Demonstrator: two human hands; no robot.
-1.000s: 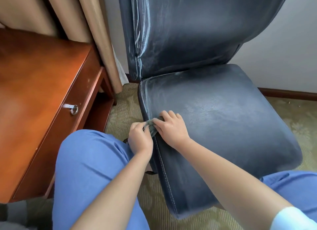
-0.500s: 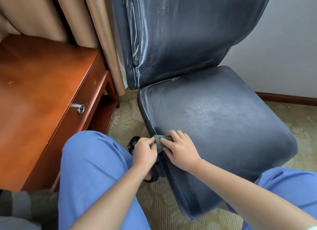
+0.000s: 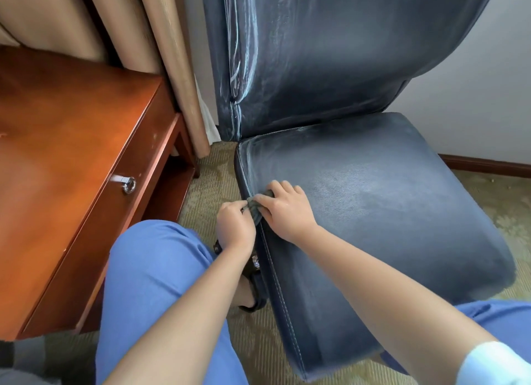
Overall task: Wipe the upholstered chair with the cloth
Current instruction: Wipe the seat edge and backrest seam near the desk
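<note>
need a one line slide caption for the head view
Both hands, left hand and right hand, hold a grey cloth at the left seam of a blue chair seat.

The person wears loose trousers [image 3: 161,284] of plain mid-blue cloth, smooth and without pattern, seen over both legs. Both forearms are bare up past the wrist. On the right arm a short sleeve [image 3: 494,364] of very pale blue shows at the lower right corner, its hem rounded above the elbow. The left hand [image 3: 234,226] and right hand [image 3: 287,209] carry no rings, watch or gloves. One foot wears a dark open sandal [image 3: 253,295] with straps.
</note>
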